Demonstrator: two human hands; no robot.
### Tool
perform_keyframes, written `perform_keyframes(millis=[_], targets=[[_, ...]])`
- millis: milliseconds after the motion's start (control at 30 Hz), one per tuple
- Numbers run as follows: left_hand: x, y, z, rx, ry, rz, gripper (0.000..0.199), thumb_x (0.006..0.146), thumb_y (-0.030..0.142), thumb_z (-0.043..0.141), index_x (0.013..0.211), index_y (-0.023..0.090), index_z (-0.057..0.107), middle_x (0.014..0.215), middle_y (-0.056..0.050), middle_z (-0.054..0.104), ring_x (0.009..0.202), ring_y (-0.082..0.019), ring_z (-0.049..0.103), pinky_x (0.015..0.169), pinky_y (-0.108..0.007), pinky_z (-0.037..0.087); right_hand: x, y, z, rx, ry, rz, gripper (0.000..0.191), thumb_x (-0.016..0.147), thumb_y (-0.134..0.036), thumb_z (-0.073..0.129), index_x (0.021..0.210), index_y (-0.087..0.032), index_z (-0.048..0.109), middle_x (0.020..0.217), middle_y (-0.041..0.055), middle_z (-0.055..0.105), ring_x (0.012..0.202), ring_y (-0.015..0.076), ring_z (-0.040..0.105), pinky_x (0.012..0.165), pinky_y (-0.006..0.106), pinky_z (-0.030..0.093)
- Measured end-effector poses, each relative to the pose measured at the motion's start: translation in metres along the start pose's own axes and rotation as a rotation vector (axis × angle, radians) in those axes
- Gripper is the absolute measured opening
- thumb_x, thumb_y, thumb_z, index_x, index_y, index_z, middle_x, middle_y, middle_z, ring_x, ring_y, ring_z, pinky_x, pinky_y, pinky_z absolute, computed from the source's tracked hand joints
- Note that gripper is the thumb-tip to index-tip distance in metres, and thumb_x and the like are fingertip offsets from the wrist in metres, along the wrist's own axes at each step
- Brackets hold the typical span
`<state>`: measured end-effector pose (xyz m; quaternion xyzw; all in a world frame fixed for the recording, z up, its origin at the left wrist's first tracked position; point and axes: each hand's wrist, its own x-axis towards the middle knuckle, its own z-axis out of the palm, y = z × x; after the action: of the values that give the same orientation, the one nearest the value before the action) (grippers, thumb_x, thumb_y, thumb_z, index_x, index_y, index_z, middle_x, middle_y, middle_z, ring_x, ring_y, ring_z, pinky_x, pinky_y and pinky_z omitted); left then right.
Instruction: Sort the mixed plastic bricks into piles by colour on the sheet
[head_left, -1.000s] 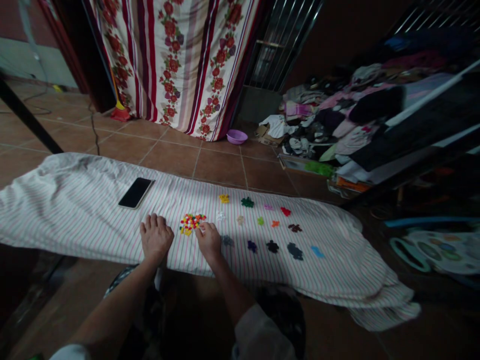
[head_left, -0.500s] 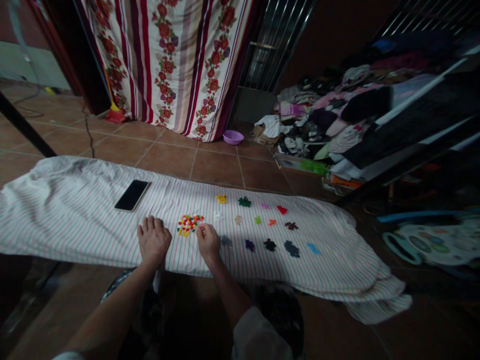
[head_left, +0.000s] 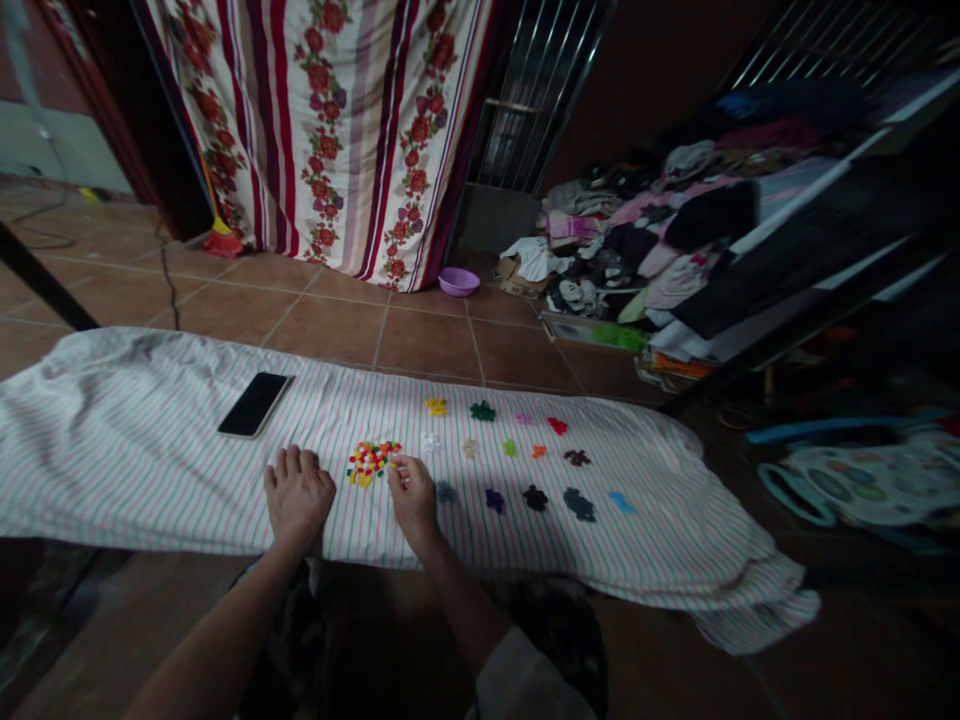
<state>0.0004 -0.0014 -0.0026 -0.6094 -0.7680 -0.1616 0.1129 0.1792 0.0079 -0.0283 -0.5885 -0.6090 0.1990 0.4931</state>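
pressing left hand [head_left: 300,497] palm-down on striped cloth [head_left: 165,450], with fingers a little spread and pinching nothing. holding right hand [head_left: 413,500] at the right edge of mixed pile [head_left: 369,463], with thumb and forefinger brought close together at the tips; cannot tell whether pinching a piece there, too small and dim. mixed pile lying on the cloth, between and slightly beyond both hands, in red, yellow, white, orange and green. to the right of it, sorted by colour in three rough rows. in far row: yellow cluster [head_left: 436,407], dark green cluster [head_left: 482,411], pink cluster [head_left: 523,419], red cluster [head_left: 557,426]. in middle row: white cluster [head_left: 430,442], beige cluster [head_left: 469,448], lime cluster [head_left: 510,448], orange cluster [head_left: 538,452], brown cluster [head_left: 577,457]. in near row: grey cluster [head_left: 446,492], just beside right hand, then dark blue cluster [head_left: 494,501], black cluster [head_left: 535,498], dark grey cluster [head_left: 579,504], light blue cluster [head_left: 621,502]. beyond left hand, toward the left: dark-screened phone [head_left: 256,404], flat on the cloth. past the far edge: tiled floor [head_left: 424,345], purple basin [head_left: 459,282], flowered curtain [head_left: 360,140], and heaped clothes [head_left: 645,220] at right.
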Motion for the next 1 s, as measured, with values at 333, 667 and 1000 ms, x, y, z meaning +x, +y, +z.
perform_keyframes(millis=[333, 667, 1000], targets=[[0.0, 0.002, -0.003, 0.028, -0.014, -0.005, 0.032, 0.086, 0.025, 0.036, 0.104, 0.012, 0.059, 0.13, -0.017, 0.056, 0.13, -0.034, 0.042, 0.106, -0.049, 0.031, 0.093, 0.022, -0.028, -0.032, 0.03, 0.029, 0.02, 0.083, -0.019, 0.049, 0.093, -0.019, 0.066, 0.095, 0.0069, 0.069, 0.083, 0.0167, 0.065, 0.078, 0.028, 0.053], [0.002, 0.005, -0.008, 0.001, -0.045, -0.024, 0.032, 0.085, 0.024, 0.038, 0.105, 0.012, 0.06, 0.132, -0.018, 0.054, 0.131, -0.033, 0.042, 0.107, -0.049, 0.03, 0.154, 0.056, -0.044, -0.308, -0.045, 0.15, 0.032, 0.08, -0.012, 0.045, 0.097, -0.016, 0.072, 0.098, 0.0095, 0.072, 0.093, 0.0202, 0.065, 0.086, 0.03, 0.048], [0.002, 0.004, -0.005, 0.011, -0.049, -0.035, 0.031, 0.086, 0.023, 0.037, 0.105, 0.012, 0.06, 0.133, -0.018, 0.055, 0.132, -0.033, 0.042, 0.108, -0.049, 0.031, 0.166, 0.065, -0.04, -0.344, -0.067, 0.121, 0.033, 0.08, -0.01, 0.046, 0.096, -0.018, 0.072, 0.094, 0.007, 0.074, 0.09, 0.0196, 0.067, 0.083, 0.029, 0.049]])
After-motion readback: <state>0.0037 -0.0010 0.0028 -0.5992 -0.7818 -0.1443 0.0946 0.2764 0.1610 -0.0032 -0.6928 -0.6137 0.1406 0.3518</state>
